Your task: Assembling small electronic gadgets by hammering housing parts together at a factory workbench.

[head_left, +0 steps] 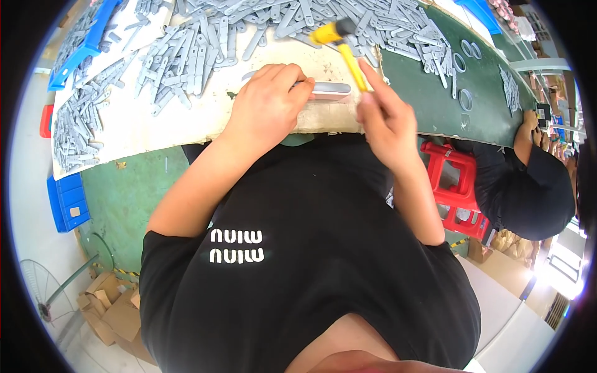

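Observation:
My right hand [393, 121] is closed round the yellow handle of a small hammer [349, 59]. The hammer is raised over the table, its yellow and black head slightly blurred and tilted up to the left. By the table's front edge my left hand [270, 99] is closed on a long grey strip with a rounded end [331, 87]. This strip lies flat on a low block [329, 97], under the hammer and apart from it. My left fingers hide the strip's middle part. Loose grey strips [199, 56] of a similar shape lie heaped just beyond both hands.
Pale sheeting covers the worktable [143, 124]; its right part is green [429, 105], with several rings [465, 99] on it. A blue bin [81, 53] stands at the left. Red stools [451, 177] and a person in black [528, 186] are at the right.

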`<action>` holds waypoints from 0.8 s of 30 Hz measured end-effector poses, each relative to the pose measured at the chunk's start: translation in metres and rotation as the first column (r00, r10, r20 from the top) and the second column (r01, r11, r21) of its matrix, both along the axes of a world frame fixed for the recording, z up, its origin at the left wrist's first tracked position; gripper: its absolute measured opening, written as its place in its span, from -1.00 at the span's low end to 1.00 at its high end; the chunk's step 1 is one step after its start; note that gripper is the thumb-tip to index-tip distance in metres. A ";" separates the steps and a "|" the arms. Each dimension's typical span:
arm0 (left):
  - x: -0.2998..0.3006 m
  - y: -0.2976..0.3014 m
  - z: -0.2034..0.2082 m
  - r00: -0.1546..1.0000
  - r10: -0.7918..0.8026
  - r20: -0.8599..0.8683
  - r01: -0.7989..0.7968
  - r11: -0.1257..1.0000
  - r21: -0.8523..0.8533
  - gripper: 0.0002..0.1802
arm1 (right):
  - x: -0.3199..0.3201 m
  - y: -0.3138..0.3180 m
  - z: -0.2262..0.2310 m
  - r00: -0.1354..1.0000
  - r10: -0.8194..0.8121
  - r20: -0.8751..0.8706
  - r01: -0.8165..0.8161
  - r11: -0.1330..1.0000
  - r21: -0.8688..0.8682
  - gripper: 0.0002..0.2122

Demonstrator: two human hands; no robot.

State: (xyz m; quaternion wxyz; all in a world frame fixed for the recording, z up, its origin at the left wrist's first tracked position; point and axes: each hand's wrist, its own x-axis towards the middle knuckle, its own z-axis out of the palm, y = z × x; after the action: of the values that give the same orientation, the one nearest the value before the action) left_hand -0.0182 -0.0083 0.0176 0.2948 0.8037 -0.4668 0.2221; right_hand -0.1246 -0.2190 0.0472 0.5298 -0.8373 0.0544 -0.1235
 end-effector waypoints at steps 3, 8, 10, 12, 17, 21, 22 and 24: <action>0.000 -0.001 -0.001 1.000 0.012 -0.001 -0.012 1.000 -0.017 -0.82 | -0.038 -0.025 0.007 0.974 0.064 0.218 -0.025 0.984 -0.177 -0.53; 0.002 -0.002 -0.002 0.999 0.010 0.042 -0.010 1.000 -0.011 -0.85 | -0.070 -0.034 -0.018 0.976 0.058 0.210 0.021 0.935 -0.355 -0.54; 0.001 0.000 -0.001 0.999 0.008 0.035 -0.008 1.000 -0.010 -0.85 | -0.072 -0.029 -0.009 0.993 -0.021 -0.117 -0.025 0.925 -0.380 -0.55; 0.001 0.000 -0.001 1.000 0.008 0.027 -0.008 1.000 -0.011 -0.84 | -0.077 -0.026 -0.005 0.999 -0.032 -0.011 0.027 0.944 -0.330 -0.55; 0.001 -0.001 -0.003 0.999 0.013 0.040 -0.012 1.000 -0.022 -0.86 | -0.062 -0.011 -0.005 0.997 0.069 -0.034 -0.077 0.889 -0.452 -0.54; 0.002 0.000 -0.002 0.998 0.016 0.053 -0.014 0.999 -0.035 -0.90 | -0.072 -0.009 -0.006 0.980 0.023 0.200 0.037 0.955 -0.294 -0.53; 0.003 -0.001 -0.003 0.999 0.005 0.053 -0.003 0.999 -0.042 -0.90 | -0.068 -0.008 -0.012 0.965 0.037 0.259 0.052 0.943 -0.329 -0.53; 0.003 0.000 -0.001 0.999 0.000 0.055 0.003 0.999 -0.049 -0.91 | -0.056 -0.005 -0.006 0.990 0.093 0.107 -0.035 0.892 -0.452 -0.55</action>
State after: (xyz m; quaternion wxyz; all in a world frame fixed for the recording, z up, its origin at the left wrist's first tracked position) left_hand -0.0154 -0.0085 0.0168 0.3019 0.7894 -0.4696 0.2552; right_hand -0.1808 -0.2235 0.0416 0.3286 -0.9287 -0.0367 -0.1677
